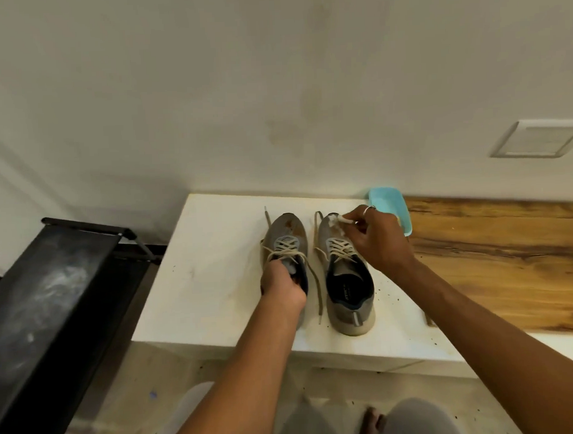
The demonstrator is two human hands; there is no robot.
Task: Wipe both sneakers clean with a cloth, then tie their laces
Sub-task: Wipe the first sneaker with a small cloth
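- A white slab [216, 284] is set against a pale, stained wall [274, 87].
- A wooden surface [491, 258] is joined to the slab's right edge, and a black rack [54, 306] is placed off its left edge, lower down.
- A teal tray [392, 210] is seen at the slab's far right corner, close to the wall.
- A white plate [536, 140] is fixed to the wall, above and to the right of the slab.
- Two grey sneakers are placed side by side near the middle of the slab, toes towards the wall.
- Their laces [316, 280] are left untied, and loose ends are trailed over the slab.
- The toe of the left sneaker [287, 229] is marked with brown stains.
- The left sneaker is gripped at its opening by the left hand [281, 285], whose fingers are curled over the collar, towards the slab's near edge.
- A small white cloth [339, 222] is pinched in the fingertips of the right hand [380, 236] and held on the toe of the right sneaker [349, 299], towards the slab's far edge and just beside the tray.
- A ring [369, 208] is worn on the right hand.
- Below the slab's near edge, grey-clad knees and a bare foot [373, 421] are seen over the floor.
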